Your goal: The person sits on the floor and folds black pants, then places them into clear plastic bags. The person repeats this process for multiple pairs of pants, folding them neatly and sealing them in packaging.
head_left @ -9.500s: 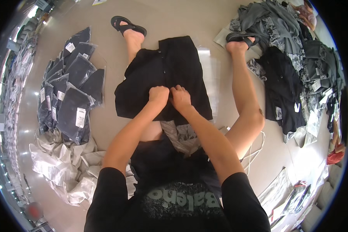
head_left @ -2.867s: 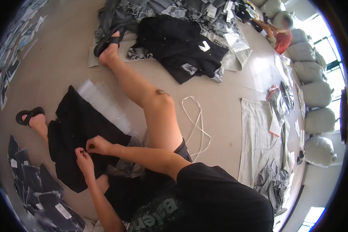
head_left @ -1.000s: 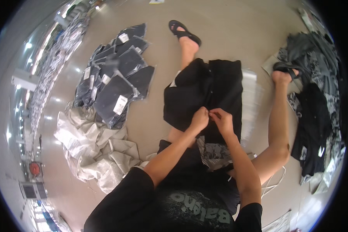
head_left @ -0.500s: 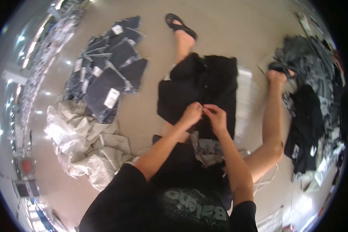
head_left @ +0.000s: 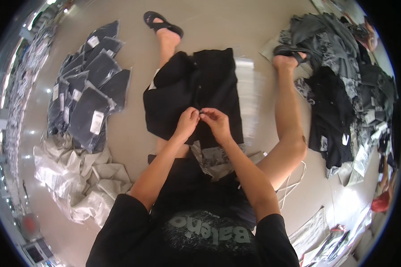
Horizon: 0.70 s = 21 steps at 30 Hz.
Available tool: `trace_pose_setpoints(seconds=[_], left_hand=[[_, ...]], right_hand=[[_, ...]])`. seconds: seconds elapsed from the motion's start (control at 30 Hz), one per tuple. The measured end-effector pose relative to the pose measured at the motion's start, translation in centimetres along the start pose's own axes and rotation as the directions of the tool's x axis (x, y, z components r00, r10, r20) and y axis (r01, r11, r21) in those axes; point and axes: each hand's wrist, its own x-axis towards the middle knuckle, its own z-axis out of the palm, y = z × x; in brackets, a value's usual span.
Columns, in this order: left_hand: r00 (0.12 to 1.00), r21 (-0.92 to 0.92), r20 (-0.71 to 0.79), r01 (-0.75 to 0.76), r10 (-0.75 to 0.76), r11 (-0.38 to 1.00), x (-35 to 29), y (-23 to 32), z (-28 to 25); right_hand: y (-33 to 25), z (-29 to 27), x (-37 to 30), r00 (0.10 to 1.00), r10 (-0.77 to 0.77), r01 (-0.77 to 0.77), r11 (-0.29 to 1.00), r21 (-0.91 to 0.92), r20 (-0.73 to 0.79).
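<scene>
A black button-front garment point(head_left: 216, 80) lies spread between my legs, its placket running down the middle with small buttons. My left hand point(head_left: 188, 121) pinches the placket near the garment's lower part. Right beside it, my right hand point(head_left: 217, 125) holds the facing edge between thumb and forefinger. The fingertips of both hands nearly touch, and a small dark button seems to be between them. Below the hands, a grey patterned cloth point(head_left: 211, 158) shows from under the garment.
Dark folded garments in clear bags point(head_left: 91, 104) lie to the left, above a crumpled whitish sack point(head_left: 80, 173). Beside the black garment is a stack of clear plastic bags point(head_left: 249, 98). A heap of grey and black clothes point(head_left: 332, 107) lies on the right, near my sandalled foot.
The whole view has shifted, so the scene sits farther left in the picture. Both hands stay at the placket, with the right fingers slightly more spread around the edge.
</scene>
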Motion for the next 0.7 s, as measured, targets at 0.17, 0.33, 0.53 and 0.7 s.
trace_pose_setpoints(seconds=[0.17,0.33,0.53,0.7], left_hand=[[0.991,0.253,0.037,-0.135,0.130,0.958,0.6,-1.2,0.1],[0.937,0.546,0.083,-0.328,0.340,0.771,-0.1,0.5,1.2],[0.956,0.638,0.127,-0.284,0.266,0.716,-0.6,0.6,0.9],[0.948,0.684,0.144,-0.302,0.283,0.664,-1.0,2.2,1.9]], right_hand=[[0.4,-1.1,0.2,0.998,0.018,-0.013,0.997,-0.071,0.067],[-1.3,-1.6,1.2,0.988,0.144,-0.127,0.963,-0.239,0.056],[-1.5,-2.1,2.5,0.955,0.283,-0.259,0.944,-0.206,0.095],[-1.2,-3.0,3.5,0.911,0.397,-0.386,0.916,-0.105,0.112]])
